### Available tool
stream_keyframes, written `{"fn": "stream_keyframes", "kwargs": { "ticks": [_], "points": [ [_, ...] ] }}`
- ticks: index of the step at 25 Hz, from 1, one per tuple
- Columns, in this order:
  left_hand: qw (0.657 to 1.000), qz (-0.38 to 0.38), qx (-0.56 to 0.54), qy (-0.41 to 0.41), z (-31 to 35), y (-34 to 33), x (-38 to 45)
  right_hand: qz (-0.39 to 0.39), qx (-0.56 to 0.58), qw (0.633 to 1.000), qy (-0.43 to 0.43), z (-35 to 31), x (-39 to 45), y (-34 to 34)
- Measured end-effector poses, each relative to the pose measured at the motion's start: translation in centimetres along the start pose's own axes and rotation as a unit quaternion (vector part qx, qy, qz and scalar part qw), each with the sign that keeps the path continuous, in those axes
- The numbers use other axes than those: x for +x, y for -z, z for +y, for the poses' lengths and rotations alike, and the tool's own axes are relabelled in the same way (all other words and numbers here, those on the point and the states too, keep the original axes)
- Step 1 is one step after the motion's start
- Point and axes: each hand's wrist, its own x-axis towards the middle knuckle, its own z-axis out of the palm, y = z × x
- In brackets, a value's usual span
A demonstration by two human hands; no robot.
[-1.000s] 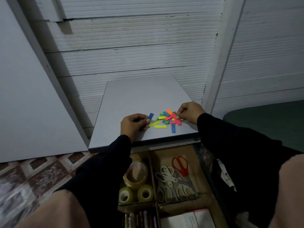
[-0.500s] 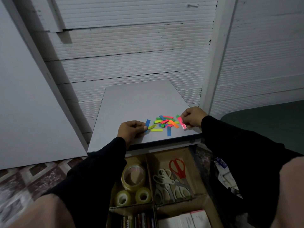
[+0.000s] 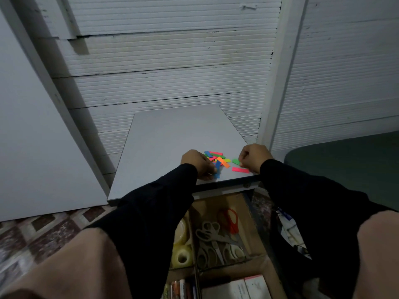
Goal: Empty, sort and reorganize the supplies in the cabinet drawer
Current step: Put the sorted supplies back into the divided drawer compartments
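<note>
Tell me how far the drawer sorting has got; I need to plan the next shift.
Done: tape rolls and scissors sit in separate compartments of the open drawer. In hand: on the cabinet top, the left hand pinches blue strips; the right hand touches a green strip beside a separated pink strip. Left: the mixed pile of coloured strips needs sorting and returning.

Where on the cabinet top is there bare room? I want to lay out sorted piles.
The cabinet top is bare behind the coloured strips, back to the wall, and left of the left hand. It is crowded at the front edge, between that hand and the right hand.
</note>
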Motion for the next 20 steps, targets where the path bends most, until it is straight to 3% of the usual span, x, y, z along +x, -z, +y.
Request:
{"fn": "stream_keyframes", "kwargs": {
  "ticks": [4,9,11,15,20],
  "points": [
    [0.98,0.084,0.18,-0.016,0.5,-1.1,1.1,-0.008,-0.001,1.0,-0.016,0.3,0.2,0.3],
    [0.962,0.105,0.25,-0.021,1.3,-1.7,0.7,0.053,0.091,0.994,-0.014,1.2,0.9,0.2],
    [0.956,0.107,0.273,-0.02,1.4,-1.6,0.9,0.023,0.103,0.994,-0.014,0.9,1.2,1.3],
    [0.946,0.101,0.306,-0.026,1.5,-1.5,1.1,-0.086,0.008,0.996,-0.013,-0.2,0.5,2.1],
    [0.925,0.097,0.363,-0.049,1.8,-2.6,0.5,-0.078,-0.126,0.989,0.018,0.0,0.4,-0.2]
  ]
}}
